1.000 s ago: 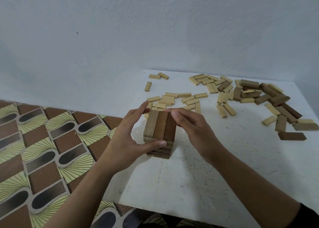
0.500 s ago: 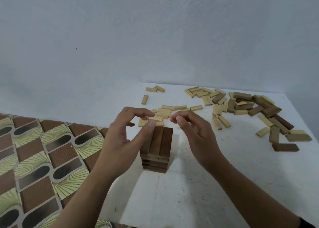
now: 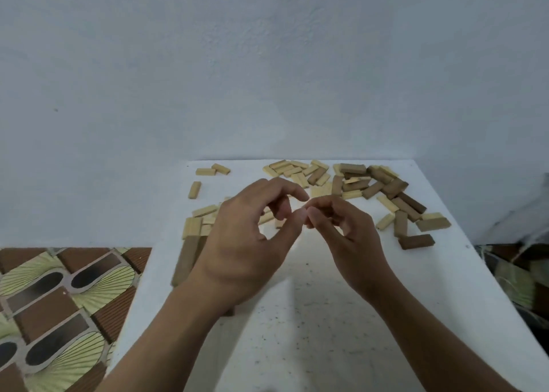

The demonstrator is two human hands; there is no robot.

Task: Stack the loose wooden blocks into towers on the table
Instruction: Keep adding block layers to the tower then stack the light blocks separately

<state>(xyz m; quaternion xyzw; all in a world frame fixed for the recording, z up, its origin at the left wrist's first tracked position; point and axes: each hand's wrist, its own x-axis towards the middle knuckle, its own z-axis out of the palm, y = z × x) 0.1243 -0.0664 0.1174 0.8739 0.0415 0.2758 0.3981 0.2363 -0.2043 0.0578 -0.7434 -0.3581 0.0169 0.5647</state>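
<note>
1. The fingers (image 3: 285,187) of the left hand (image 3: 246,243) and those of the right hand (image 3: 347,237) are loosely curled and grip nothing visible. Their tips nearly meet above the bench (image 3: 326,332).
2. The tower (image 3: 185,258) stands below and left of the fingers, mostly hidden by the left hand.
3. Loose wooden blocks (image 3: 356,180) lie scattered beyond the fingers.
4. Patterned floor (image 3: 59,287) lies far left.
</note>
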